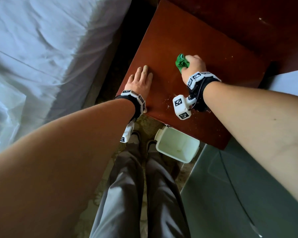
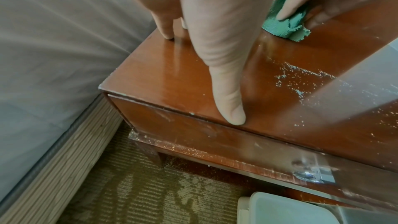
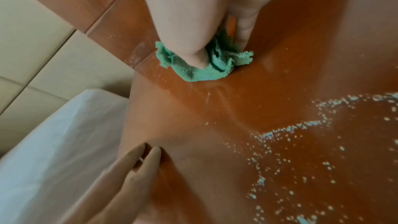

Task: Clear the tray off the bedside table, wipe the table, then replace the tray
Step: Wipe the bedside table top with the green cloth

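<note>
The reddish-brown bedside table (image 1: 175, 28) fills the upper middle of the head view. My right hand (image 1: 193, 65) grips a bunched green cloth (image 1: 181, 62) pressed on the tabletop (image 3: 269, 81); the cloth (image 3: 206, 67) bulges out around the fingers, and shows as the cloth (image 2: 286, 16) in the left wrist view. My left hand (image 1: 141, 79) lies flat on the table's left front part, fingers straight, thumb (image 2: 228, 105) at the front edge. Pale crumbs (image 3: 301, 134) are scattered on the tabletop (image 2: 163, 77) near the front. No tray is in view.
A white bed sheet (image 1: 41, 48) lies to the left across a dark gap. A small white open bin (image 1: 177, 145) stands on the carpet below the table's front edge, beside my feet. A grey surface (image 1: 239, 194) sits at lower right.
</note>
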### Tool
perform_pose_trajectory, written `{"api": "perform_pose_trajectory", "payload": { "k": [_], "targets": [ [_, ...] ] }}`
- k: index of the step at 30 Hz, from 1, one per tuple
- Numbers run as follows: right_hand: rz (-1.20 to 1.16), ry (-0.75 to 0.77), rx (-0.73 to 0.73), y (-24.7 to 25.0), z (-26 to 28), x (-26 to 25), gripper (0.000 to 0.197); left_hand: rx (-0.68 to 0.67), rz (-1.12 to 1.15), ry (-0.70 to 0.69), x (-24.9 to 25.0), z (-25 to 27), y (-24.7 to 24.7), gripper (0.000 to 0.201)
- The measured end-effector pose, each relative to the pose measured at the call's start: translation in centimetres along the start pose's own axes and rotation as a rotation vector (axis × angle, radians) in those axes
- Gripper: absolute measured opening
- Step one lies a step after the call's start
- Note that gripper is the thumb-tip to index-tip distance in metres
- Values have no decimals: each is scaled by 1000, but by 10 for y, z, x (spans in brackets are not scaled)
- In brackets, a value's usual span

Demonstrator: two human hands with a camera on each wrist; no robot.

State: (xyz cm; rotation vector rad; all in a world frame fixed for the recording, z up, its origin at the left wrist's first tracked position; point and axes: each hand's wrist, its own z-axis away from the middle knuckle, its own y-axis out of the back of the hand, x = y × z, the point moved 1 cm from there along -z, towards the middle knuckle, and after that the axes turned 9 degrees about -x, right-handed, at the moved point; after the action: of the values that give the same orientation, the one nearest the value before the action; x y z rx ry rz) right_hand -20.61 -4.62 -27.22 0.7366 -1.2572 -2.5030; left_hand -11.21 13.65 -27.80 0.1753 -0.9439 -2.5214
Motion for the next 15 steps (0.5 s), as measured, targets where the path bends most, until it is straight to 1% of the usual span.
{"api": "perform_pose_trajectory", "payload": {
  "k": [5, 8, 12, 14, 15],
  "targets": [
    [46, 227, -141, -12, 20, 1, 43, -9, -5, 28, 4, 2, 3, 148],
    [97, 290, -258, -28, 39, 11, 48, -27, 3, 42, 7, 3, 6, 147],
    [223, 429, -398, -40, 65, 25, 49, -47, 9, 43, 6, 4, 8, 150],
    [281, 450, -492, -42, 67, 31, 50, -36, 8, 45, 7, 5, 7, 148],
    [296, 440, -533, -41, 67, 32, 51, -21, 16, 44, 7, 5, 7, 144]
  ]
}}
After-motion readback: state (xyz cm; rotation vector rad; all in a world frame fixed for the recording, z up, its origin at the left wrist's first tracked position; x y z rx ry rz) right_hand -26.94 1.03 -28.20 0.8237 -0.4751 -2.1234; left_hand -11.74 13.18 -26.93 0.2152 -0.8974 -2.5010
